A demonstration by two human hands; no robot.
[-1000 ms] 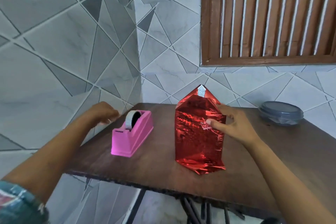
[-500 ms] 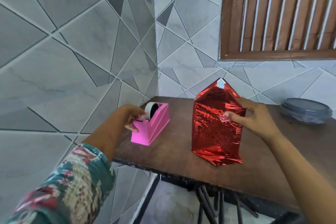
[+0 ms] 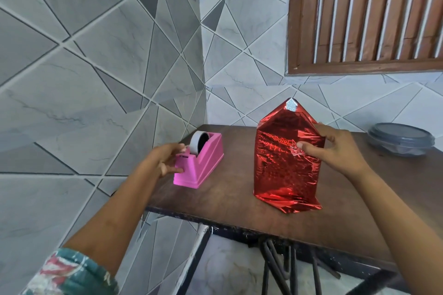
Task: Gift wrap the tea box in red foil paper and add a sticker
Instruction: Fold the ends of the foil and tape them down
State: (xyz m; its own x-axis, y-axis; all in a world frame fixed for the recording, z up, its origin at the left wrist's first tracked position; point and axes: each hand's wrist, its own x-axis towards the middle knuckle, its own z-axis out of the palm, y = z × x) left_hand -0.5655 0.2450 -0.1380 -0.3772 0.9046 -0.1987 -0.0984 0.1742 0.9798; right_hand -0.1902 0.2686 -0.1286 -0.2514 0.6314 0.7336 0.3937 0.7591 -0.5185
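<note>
The tea box (image 3: 282, 170) stands upright on the brown table (image 3: 227, 201), wrapped in red foil folded to a point with a silver tip (image 3: 291, 105). My right hand (image 3: 335, 151) grips its right side, thumb pressed on the front face and fingers behind the edge. Loose foil flares out at the box's base. To the left sits a pink tape dispenser (image 3: 206, 163) with a white tape roll (image 3: 197, 142). My left hand (image 3: 163, 158) curls round the dispenser's near end at the cutter, thumb low on its front. I see no sticker.
A grey lidded round container (image 3: 401, 139) sits at the table's far right. Tiled walls close in on the left and behind, with a wooden shutter (image 3: 364, 14) above. The table's left and front edges drop to metal legs (image 3: 271, 268).
My left hand moved from beside the wall to the near end of the tape dispenser and closed round it. My right hand kept its hold on the wrapped box.
</note>
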